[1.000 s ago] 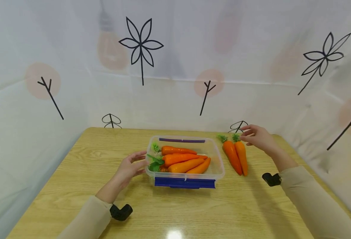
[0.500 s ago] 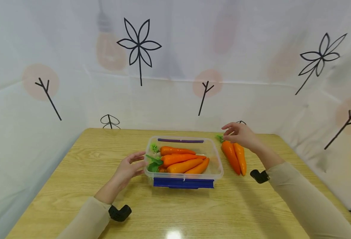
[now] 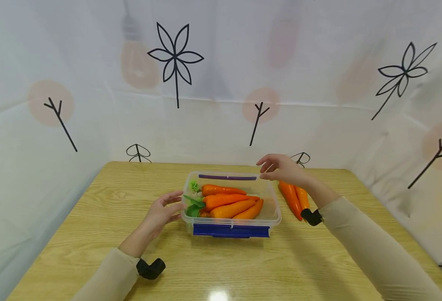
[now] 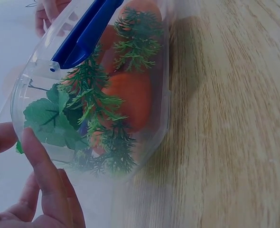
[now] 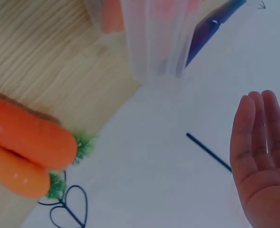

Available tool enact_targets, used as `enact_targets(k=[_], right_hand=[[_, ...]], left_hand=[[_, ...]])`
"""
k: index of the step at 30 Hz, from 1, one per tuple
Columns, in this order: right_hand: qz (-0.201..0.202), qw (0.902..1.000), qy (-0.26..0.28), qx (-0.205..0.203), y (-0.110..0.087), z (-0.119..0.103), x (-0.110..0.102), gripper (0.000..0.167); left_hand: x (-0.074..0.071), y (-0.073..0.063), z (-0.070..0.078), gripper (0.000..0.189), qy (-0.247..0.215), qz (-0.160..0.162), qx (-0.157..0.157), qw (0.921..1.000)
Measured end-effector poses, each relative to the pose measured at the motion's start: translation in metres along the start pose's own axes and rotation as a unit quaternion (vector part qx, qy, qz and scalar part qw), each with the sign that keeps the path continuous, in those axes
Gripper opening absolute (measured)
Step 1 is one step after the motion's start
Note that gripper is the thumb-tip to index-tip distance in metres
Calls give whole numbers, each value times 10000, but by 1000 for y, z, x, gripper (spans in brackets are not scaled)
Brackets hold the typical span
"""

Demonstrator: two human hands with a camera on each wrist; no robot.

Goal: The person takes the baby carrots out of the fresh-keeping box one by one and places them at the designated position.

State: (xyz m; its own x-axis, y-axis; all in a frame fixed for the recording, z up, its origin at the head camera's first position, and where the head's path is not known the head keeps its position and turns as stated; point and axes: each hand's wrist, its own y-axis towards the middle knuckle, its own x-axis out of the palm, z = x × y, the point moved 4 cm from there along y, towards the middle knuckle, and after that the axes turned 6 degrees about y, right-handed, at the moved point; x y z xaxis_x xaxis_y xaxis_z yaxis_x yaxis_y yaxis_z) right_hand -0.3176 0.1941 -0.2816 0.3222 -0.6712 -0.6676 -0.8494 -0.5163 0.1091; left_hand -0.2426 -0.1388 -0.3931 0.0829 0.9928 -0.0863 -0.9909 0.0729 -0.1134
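Observation:
A clear plastic food container [image 3: 231, 222] with dark blue clips stands on the table, holding several orange carrots [image 3: 233, 207] with green leafy tops [image 3: 195, 205]. At its left end my left hand [image 3: 162, 213] touches the wall and rim with loosely bent fingers; in the left wrist view those fingers [image 4: 45, 175] lie against the rim near the leaves. My right hand [image 3: 281, 169] hovers by the container's back right corner, fingers slightly bent and holding nothing. The right wrist view shows its palm [image 5: 263, 185] facing the camera. Below that hand lie two loose carrots [image 3: 291, 200], their tops hidden in the head view.
The wooden table [image 3: 130, 188] carries the container and loose carrots. Directly behind its back edge hangs a white curtain [image 3: 213, 133] with flower and twig drawings. More curtain [image 3: 412, 167] borders the right side.
My right hand has moved left, from above the two loose carrots to the container's back right corner. The left hand, the container and the carrots stay where they were.

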Motion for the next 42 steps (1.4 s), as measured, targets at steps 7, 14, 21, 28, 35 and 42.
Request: enact_targets(k=[7, 14, 21, 28, 35, 42], right_hand=[[-703, 9966, -150, -398, 14, -15, 20, 32], [-1394, 9883, -40, -622, 30, -25, 39, 32], [-1928, 9774, -32, -868, 47, -31, 55, 29], [-2608, 9636, -43, -580, 58, -28, 74, 32], [-3117, 9478, -279, -615, 66, -23, 91, 32], [-3561, 9311, -552, -568, 65, -18, 104, 38]], left_hand=[[-2, -1, -2, 50, -24, 16, -8, 10000], [-3, 1, -4, 50, -21, 1, -9, 10000], [-4, 2, -4, 48, -5, 26, -47, 10000], [-5, 1, -4, 49, 11, 2, -23, 10000], [-4, 1, -4, 49, -11, 29, -10, 10000], [-2, 1, -3, 50, -65, -103, 61, 9999]])
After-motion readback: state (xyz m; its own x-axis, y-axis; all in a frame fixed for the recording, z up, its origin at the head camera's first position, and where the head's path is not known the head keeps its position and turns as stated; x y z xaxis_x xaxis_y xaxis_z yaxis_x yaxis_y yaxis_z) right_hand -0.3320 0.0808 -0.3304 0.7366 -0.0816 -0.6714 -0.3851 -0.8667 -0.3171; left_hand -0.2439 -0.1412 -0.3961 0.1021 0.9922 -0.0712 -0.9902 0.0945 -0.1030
